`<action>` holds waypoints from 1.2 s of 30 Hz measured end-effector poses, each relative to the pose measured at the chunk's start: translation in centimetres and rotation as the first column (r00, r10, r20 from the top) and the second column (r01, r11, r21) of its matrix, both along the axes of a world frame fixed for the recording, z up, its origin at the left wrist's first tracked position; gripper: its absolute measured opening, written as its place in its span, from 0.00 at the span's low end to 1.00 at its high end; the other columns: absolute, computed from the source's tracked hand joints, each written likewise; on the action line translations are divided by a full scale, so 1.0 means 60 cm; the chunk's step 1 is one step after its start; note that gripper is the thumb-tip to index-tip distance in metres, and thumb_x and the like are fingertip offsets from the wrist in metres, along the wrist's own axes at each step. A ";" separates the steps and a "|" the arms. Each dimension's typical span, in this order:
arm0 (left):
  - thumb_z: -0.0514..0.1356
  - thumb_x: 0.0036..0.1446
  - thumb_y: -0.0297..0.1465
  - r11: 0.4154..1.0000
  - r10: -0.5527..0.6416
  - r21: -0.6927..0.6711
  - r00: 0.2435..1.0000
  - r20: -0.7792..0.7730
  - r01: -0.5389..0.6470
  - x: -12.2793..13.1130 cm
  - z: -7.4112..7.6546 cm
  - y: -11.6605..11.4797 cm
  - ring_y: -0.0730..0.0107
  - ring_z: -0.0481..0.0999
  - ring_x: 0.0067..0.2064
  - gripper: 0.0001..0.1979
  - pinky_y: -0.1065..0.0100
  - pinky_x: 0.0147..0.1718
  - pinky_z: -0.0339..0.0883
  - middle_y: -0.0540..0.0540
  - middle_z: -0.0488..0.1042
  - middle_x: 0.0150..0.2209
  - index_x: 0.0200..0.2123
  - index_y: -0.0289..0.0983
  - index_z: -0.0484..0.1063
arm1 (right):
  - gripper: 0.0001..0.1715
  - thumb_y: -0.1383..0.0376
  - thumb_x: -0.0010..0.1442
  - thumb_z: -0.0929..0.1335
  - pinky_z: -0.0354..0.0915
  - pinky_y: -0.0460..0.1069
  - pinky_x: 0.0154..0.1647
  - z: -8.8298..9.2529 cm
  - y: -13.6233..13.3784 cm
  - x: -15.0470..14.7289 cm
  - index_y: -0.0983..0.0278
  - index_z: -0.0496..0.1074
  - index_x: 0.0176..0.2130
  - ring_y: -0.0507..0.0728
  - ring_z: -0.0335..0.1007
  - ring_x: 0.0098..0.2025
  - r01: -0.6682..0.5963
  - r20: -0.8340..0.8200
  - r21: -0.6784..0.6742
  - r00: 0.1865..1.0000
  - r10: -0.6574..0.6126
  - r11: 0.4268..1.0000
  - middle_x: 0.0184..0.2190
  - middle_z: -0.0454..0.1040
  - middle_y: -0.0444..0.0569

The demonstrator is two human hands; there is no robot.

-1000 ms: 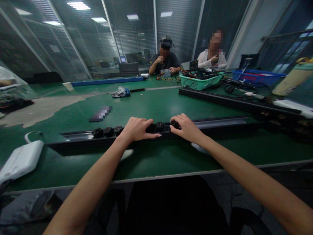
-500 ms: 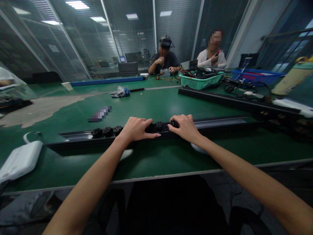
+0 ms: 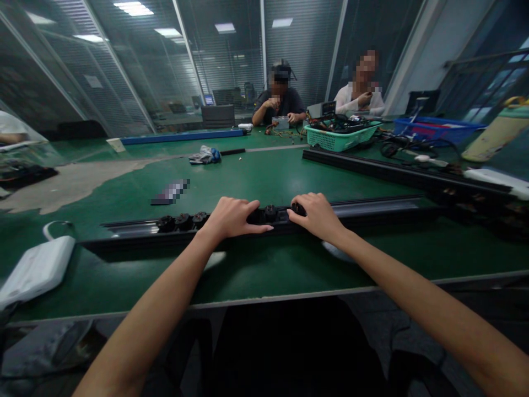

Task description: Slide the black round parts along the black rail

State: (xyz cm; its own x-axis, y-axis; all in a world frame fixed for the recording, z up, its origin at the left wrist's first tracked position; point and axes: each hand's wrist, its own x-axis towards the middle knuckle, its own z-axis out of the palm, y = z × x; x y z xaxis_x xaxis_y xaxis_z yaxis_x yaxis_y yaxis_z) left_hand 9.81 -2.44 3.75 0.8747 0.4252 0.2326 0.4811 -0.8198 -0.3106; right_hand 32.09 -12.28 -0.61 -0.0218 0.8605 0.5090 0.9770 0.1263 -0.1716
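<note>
The right hand [image 3: 316,215] was pinched around a black module [image 3: 298,209], which looked light and rigid, probably best held by its round sides. It sat at the black rail [image 3: 279,227] on the green surface [image 3: 264,176]. The left hand [image 3: 228,218] arched over the rail, thumb spread; its grip could not be told.

A rail [image 3: 136,242] lies across the table [image 3: 273,275] near its front edge, with parts [image 3: 183,221] in it. A phone [image 3: 171,192] lies behind it, on the left; behind, on the right, another rail [image 3: 372,167] lies before a basket [image 3: 326,140].
</note>
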 end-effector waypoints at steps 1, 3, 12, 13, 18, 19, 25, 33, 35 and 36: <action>0.42 0.52 0.65 1.000 0.000 -0.003 1.000 0.001 0.000 0.000 0.000 0.000 0.59 0.76 0.31 0.39 0.66 0.24 0.46 0.40 0.79 0.32 0.38 0.38 0.73 | 0.16 0.54 0.63 0.63 0.53 0.54 0.40 0.003 -0.001 0.002 0.63 0.72 0.37 0.61 0.66 0.38 -0.011 0.016 -0.013 1.000 0.011 1.000 0.33 0.75 0.53; 0.43 0.52 0.65 1.000 -0.002 -0.011 1.000 0.005 0.002 0.000 0.001 0.000 0.59 0.76 0.30 0.39 0.66 0.25 0.45 0.40 0.79 0.32 0.38 0.38 0.73 | 0.17 0.53 0.63 0.63 0.54 0.54 0.40 0.007 -0.002 0.006 0.63 0.72 0.38 0.60 0.66 0.38 -0.044 0.008 -0.036 0.999 0.044 0.998 0.33 0.75 0.53; 0.42 0.52 0.65 1.000 0.001 0.000 1.000 -0.004 -0.001 -0.001 0.001 -0.002 0.59 0.76 0.31 0.38 0.66 0.25 0.44 0.40 0.79 0.33 0.37 0.38 0.72 | 0.16 0.52 0.61 0.66 0.54 0.53 0.39 0.001 0.002 0.009 0.63 0.70 0.36 0.58 0.66 0.35 -0.045 -0.165 -0.042 0.986 0.037 0.998 0.32 0.74 0.50; 0.42 0.52 0.65 1.000 0.000 0.003 1.000 -0.006 0.000 -0.001 0.001 -0.001 0.59 0.76 0.31 0.38 0.66 0.25 0.44 0.41 0.79 0.32 0.37 0.38 0.72 | 0.16 0.53 0.61 0.65 0.54 0.53 0.40 -0.001 0.002 0.008 0.63 0.70 0.37 0.58 0.66 0.35 -0.039 -0.156 -0.033 0.987 0.034 0.999 0.32 0.74 0.50; 0.41 0.52 0.66 1.000 -0.001 0.017 1.000 -0.007 0.001 -0.001 -0.001 0.001 0.59 0.77 0.31 0.39 0.66 0.24 0.43 0.41 0.79 0.32 0.37 0.38 0.72 | 0.16 0.53 0.62 0.64 0.53 0.53 0.42 -0.008 0.002 0.009 0.63 0.70 0.37 0.60 0.66 0.39 -0.031 -0.115 0.004 0.993 0.031 1.000 0.34 0.74 0.51; 0.41 0.52 0.66 1.000 0.000 0.017 1.000 -0.006 0.000 -0.001 -0.001 0.001 0.60 0.77 0.31 0.39 0.66 0.24 0.42 0.41 0.79 0.32 0.37 0.38 0.72 | 0.16 0.53 0.62 0.64 0.53 0.53 0.42 -0.009 0.001 0.009 0.63 0.69 0.37 0.60 0.66 0.39 -0.032 -0.116 0.005 0.993 0.032 0.999 0.35 0.74 0.51; 0.41 0.53 0.65 1.000 -0.005 0.014 1.000 -0.008 0.005 -0.001 -0.001 0.000 0.59 0.76 0.31 0.39 0.66 0.25 0.43 0.41 0.79 0.32 0.37 0.38 0.72 | 0.16 0.53 0.63 0.63 0.53 0.54 0.43 -0.007 0.001 0.009 0.63 0.69 0.37 0.59 0.66 0.39 -0.043 -0.151 0.002 0.988 0.043 0.999 0.36 0.75 0.51; 0.41 0.52 0.66 1.000 -0.005 0.018 1.000 -0.003 0.006 -0.001 -0.002 0.001 0.59 0.77 0.31 0.39 0.66 0.24 0.42 0.42 0.79 0.31 0.37 0.38 0.71 | 0.12 0.56 0.61 0.64 0.52 0.54 0.43 -0.005 -0.001 0.012 0.62 0.69 0.36 0.60 0.66 0.40 -0.019 -0.161 0.005 0.987 0.020 1.000 0.35 0.75 0.50; 0.41 0.52 0.66 1.000 -0.005 0.019 1.000 -0.004 0.006 -0.001 -0.002 0.001 0.59 0.77 0.31 0.39 0.66 0.24 0.42 0.42 0.79 0.31 0.37 0.38 0.71 | 0.12 0.56 0.62 0.64 0.52 0.54 0.43 -0.005 -0.001 0.012 0.62 0.69 0.36 0.60 0.66 0.41 -0.024 -0.152 0.003 0.988 0.024 1.000 0.36 0.75 0.50; 0.41 0.53 0.66 1.000 -0.006 0.020 1.000 -0.004 0.006 -0.001 -0.002 0.001 0.59 0.77 0.31 0.39 0.66 0.24 0.42 0.42 0.79 0.31 0.36 0.38 0.71 | 0.12 0.56 0.62 0.64 0.52 0.54 0.43 -0.005 -0.001 0.012 0.62 0.69 0.36 0.60 0.66 0.41 -0.025 -0.146 0.001 0.989 0.025 1.000 0.36 0.75 0.51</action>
